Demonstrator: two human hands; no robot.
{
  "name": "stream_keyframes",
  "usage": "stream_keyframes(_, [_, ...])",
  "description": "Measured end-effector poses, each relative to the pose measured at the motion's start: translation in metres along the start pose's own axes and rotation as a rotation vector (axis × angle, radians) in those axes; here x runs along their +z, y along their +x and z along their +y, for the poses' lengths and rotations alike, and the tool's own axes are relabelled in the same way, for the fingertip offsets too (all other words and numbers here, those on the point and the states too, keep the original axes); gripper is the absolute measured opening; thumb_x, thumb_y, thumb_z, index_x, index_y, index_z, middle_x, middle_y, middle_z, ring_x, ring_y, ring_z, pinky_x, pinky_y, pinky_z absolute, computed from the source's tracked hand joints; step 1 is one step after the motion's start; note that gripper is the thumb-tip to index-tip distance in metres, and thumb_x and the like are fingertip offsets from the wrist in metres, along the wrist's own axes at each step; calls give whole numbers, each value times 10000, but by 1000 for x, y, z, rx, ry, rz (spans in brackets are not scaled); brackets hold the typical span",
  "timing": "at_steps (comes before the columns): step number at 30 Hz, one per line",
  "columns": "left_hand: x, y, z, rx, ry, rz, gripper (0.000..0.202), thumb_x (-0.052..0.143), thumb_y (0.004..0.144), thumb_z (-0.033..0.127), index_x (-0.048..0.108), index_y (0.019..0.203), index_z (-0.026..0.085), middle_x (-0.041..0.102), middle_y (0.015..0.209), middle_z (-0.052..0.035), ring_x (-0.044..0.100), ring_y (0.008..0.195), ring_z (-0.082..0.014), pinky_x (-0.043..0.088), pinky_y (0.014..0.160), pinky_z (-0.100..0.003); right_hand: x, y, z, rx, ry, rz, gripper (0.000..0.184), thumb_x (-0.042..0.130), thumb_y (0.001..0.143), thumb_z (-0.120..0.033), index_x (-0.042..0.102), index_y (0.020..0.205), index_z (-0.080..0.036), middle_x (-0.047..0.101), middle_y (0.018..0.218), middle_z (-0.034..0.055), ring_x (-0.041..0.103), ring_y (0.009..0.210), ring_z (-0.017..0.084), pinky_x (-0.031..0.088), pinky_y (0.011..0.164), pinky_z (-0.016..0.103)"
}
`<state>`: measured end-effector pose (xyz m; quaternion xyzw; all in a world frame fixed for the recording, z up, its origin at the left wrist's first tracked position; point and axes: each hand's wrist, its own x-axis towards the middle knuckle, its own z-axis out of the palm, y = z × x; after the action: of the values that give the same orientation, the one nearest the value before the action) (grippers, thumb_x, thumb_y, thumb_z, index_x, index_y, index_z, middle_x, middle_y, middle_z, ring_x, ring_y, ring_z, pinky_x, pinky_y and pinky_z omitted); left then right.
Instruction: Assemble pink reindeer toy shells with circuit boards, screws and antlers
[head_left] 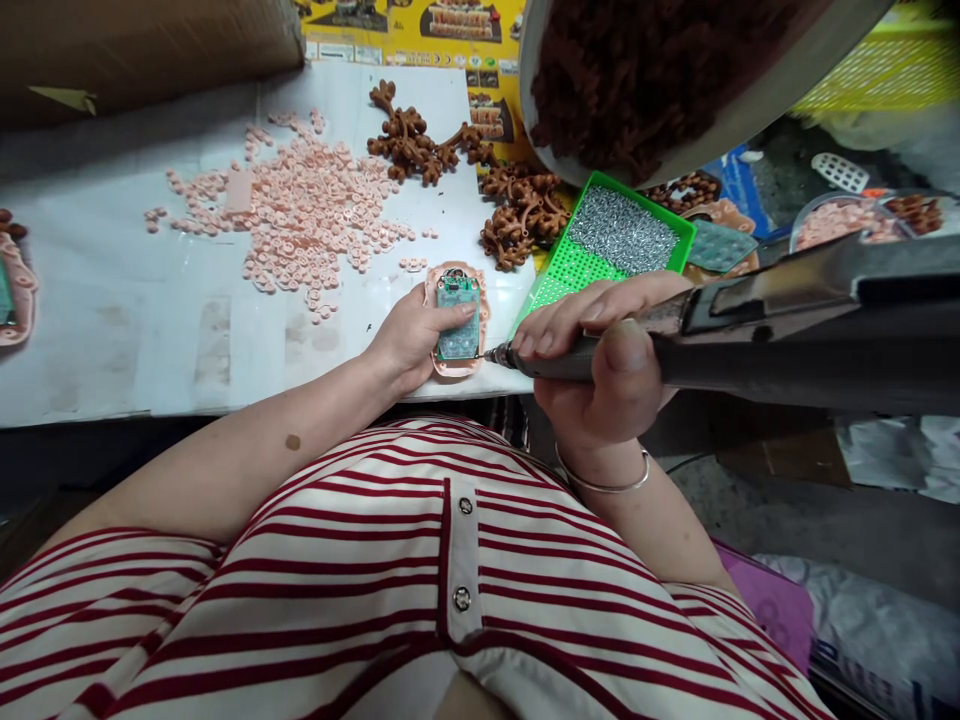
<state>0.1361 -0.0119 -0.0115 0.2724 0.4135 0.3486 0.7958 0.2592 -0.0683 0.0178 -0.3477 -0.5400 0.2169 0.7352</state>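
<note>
My left hand (411,338) is closed on the left side of a pink plastic housing (455,370), its thumb lying across the green circuit board (458,340) seated inside. The housing rests near the front edge of the table. My right hand (600,355) is wrapped round a dark electric screwdriver (757,355), held almost level from the right. Its tip meets the lower right corner of the board; any screw there is too small to make out. Just beyond my right hand stands a green tray (551,282) with many small silver screws (622,228) in it.
Small pink plastic parts (315,210) lie heaped on the white tabletop (105,270). Brown branching parts (420,140) are behind the housing. A tilted white tub (709,130) of brown pieces leans in at the back right. A cardboard box (142,50) stands back left.
</note>
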Motion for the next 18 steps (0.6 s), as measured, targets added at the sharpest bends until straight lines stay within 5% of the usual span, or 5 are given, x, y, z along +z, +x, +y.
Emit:
stream_keyframes(13, [-1, 0, -1, 26, -2, -23, 380, 803, 623, 113, 649, 969, 140, 712, 823, -17, 672, 754, -166, 561, 789, -325, 3, 6, -6, -7, 66, 36, 137, 728, 866, -470, 750, 967, -380, 541, 532, -88, 499, 386, 111, 415, 356, 261])
stream_keyframes(18, [-2, 2, -1, 22, -20, -19, 406, 811, 617, 108, 643, 985, 142, 704, 793, -17, 668, 725, -163, 567, 797, -346, 3, 15, -24, 109, 85, 218, 299, 822, 707, -613, 783, 846, -351, 508, 551, -64, 478, 390, 111, 445, 358, 280])
